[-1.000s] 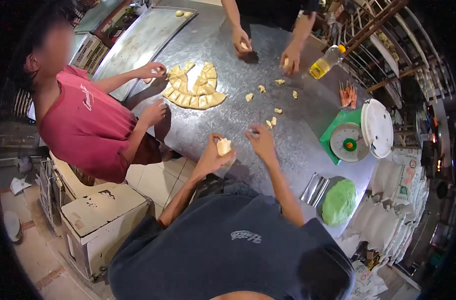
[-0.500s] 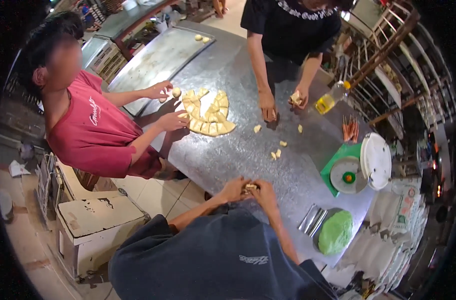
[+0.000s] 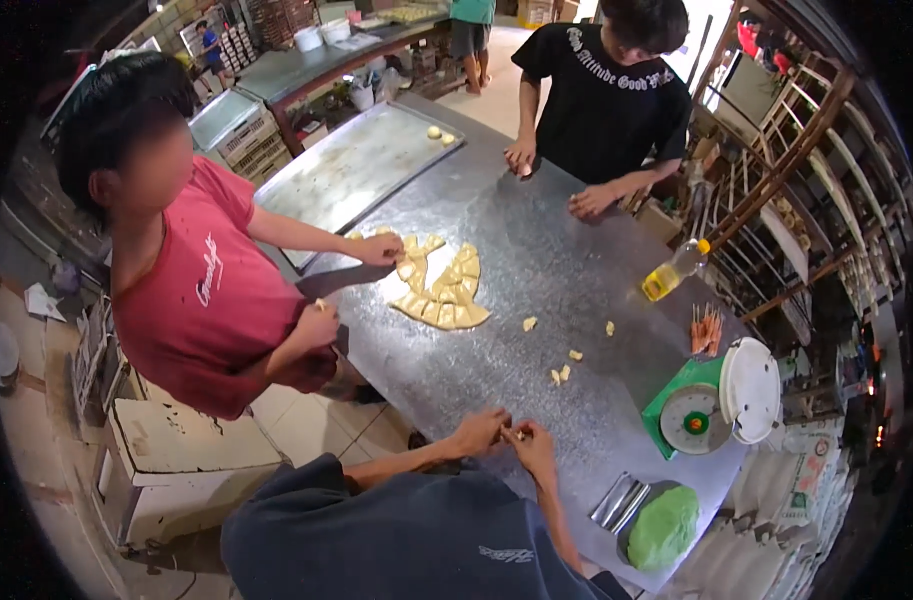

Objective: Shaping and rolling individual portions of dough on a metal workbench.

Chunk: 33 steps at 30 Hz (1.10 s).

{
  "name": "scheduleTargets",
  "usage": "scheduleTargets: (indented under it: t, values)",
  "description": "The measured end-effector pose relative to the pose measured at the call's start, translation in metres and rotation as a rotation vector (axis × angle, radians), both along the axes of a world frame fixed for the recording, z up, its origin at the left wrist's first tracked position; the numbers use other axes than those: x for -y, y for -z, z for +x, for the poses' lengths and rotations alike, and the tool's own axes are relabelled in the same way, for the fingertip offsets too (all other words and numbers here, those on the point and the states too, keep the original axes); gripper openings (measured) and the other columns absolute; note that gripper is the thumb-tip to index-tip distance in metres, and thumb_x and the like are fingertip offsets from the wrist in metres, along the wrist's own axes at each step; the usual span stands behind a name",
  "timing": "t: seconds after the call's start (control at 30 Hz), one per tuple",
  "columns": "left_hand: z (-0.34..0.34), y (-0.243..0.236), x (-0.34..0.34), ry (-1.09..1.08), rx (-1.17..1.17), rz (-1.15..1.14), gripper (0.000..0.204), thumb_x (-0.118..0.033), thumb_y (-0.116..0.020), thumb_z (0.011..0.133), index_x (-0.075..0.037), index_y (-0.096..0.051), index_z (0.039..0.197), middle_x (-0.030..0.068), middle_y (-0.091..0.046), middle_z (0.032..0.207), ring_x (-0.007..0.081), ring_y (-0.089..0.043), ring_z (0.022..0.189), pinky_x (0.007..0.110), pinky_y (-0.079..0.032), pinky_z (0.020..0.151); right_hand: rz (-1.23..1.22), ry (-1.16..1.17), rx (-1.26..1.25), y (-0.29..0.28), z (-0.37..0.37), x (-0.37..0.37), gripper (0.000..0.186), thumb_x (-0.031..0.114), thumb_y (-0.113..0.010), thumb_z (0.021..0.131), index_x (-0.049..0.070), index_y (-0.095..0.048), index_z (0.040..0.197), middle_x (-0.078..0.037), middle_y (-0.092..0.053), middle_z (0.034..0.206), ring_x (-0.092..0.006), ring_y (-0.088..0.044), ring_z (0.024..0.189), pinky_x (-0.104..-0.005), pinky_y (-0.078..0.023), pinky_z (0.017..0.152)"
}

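Note:
Low in the head view, my left hand (image 3: 483, 432) and my right hand (image 3: 529, 446) meet over the near side of the metal table (image 3: 536, 370). My right fingers are closed on a small piece of dough (image 3: 520, 435), mostly covered by them. Pinched together right beside it, my left fingertips hide whatever they may hold. Beyond my hands lie several loose dough bits (image 3: 561, 374). A flat ring of yellow dough (image 3: 441, 312), cut into pieces, rests farther left.
On the left, a person in red (image 3: 196, 280) reaches to the dough; another in black (image 3: 616, 100) leans at the far edge. A tray (image 3: 351, 165) holds dough balls. At right are an oil bottle (image 3: 674, 270), green scale (image 3: 666, 400), green dough (image 3: 663, 527) and shiny metal piece (image 3: 619, 503).
The view has tilted upward. My hands stay together, with less dough showing. The person in black has drawn both hands back to the far edge; the person in red has pulled one hand toward the body.

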<state>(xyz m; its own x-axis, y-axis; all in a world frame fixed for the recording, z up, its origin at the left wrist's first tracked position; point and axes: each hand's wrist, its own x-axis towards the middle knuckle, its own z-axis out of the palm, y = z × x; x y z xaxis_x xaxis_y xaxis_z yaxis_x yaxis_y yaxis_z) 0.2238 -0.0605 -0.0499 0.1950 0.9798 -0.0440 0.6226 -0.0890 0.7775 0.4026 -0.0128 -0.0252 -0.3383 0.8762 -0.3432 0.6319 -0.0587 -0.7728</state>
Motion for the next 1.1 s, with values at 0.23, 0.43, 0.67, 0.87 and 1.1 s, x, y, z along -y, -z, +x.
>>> scheduleTargets:
  t: [0.23,0.43,0.67,0.87,1.1]
  values:
    - [0.004,-0.008,-0.002,0.141,-0.152,0.025,0.052,-0.020,-0.076,0.082,-0.009,-0.050,0.125,0.0143,-0.060,0.120,0.0378,-0.061,0.109,0.047,-0.052,0.088,-0.202,0.156,-0.296,0.009,0.012,0.001,0.048,0.021,-0.091,0.073,0.002,-0.070,0.111,-0.015,-0.075,0.095,-0.0193,-0.073,0.088,-0.0320,-0.057,0.076]
    - [0.010,-0.015,0.000,0.060,-0.191,-0.067,0.065,-0.023,-0.079,0.081,-0.011,-0.048,0.136,0.0158,-0.059,0.124,0.0388,-0.058,0.115,0.050,-0.049,0.095,-0.111,0.109,-0.089,0.009,0.015,0.008,0.035,0.019,-0.089,0.074,0.001,-0.076,0.100,-0.012,-0.077,0.089,-0.0174,-0.073,0.082,-0.0306,-0.057,0.073]
    - [0.020,-0.011,0.001,0.186,-0.413,0.031,0.057,-0.042,-0.071,0.087,-0.014,-0.055,0.135,0.0165,-0.059,0.119,0.0390,-0.059,0.109,0.051,-0.050,0.089,0.176,0.062,-0.084,-0.019,0.017,0.020,0.031,0.020,-0.081,0.075,0.001,-0.075,0.099,-0.020,-0.073,0.088,-0.0352,-0.072,0.080,-0.0399,-0.056,0.073]
    - [0.033,0.000,0.003,0.187,-0.503,0.031,0.040,-0.030,-0.063,0.094,-0.019,-0.058,0.132,0.0140,-0.060,0.117,0.0360,-0.059,0.109,0.049,-0.050,0.086,0.309,-0.011,0.119,-0.028,0.019,0.017,0.030,0.021,-0.080,0.076,0.001,-0.075,0.097,-0.019,-0.073,0.088,-0.0339,-0.072,0.079,-0.0395,-0.055,0.074]
    - [0.029,0.003,0.004,0.223,-0.397,0.375,0.021,-0.029,-0.057,0.095,-0.018,-0.064,0.112,0.0145,-0.062,0.103,0.0374,-0.061,0.100,0.047,-0.053,0.079,-0.184,-0.103,-0.263,-0.118,0.032,0.006,0.022,0.018,-0.076,0.088,0.000,-0.073,0.101,-0.013,-0.073,0.087,-0.0216,-0.069,0.078,-0.0343,-0.053,0.073]
